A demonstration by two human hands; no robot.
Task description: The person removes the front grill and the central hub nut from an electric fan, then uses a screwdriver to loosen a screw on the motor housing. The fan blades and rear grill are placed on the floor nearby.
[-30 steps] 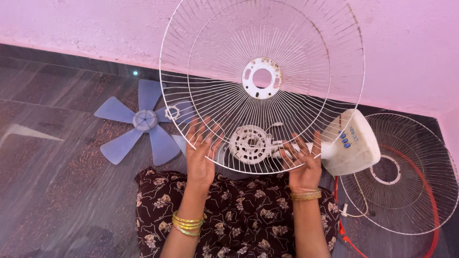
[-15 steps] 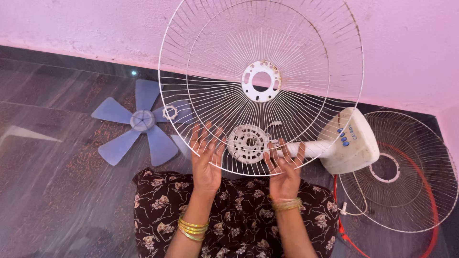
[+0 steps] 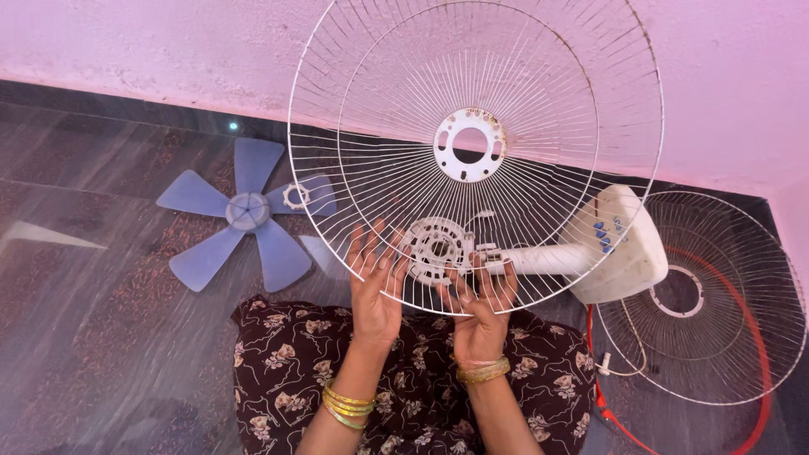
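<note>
I hold a round white wire fan guard (image 3: pixel 539 76) upright in front of me, its white centre plate (image 3: pixel 469 144) with a round hole facing me. My left hand (image 3: pixel 376 282) grips the guard's lower rim, fingers spread over the wires. My right hand (image 3: pixel 480 307) grips the same rim just to the right. Behind the wires lies a white fan body with its round motor face (image 3: pixel 436 246), neck and base (image 3: pixel 619 244) bearing blue buttons.
A blue fan blade (image 3: pixel 244 211) lies on the dark floor at left, a small white ring nut (image 3: pixel 296 197) on it. A second wire guard (image 3: pixel 716 295) lies at right with a red cable (image 3: pixel 607 409). A pink wall (image 3: pixel 126 42) runs behind. My lap wears dark floral cloth (image 3: pixel 421 388).
My right hand has slid left along the lower rim, closer to my left hand. The guard has shifted slightly to the right and turned a little.
</note>
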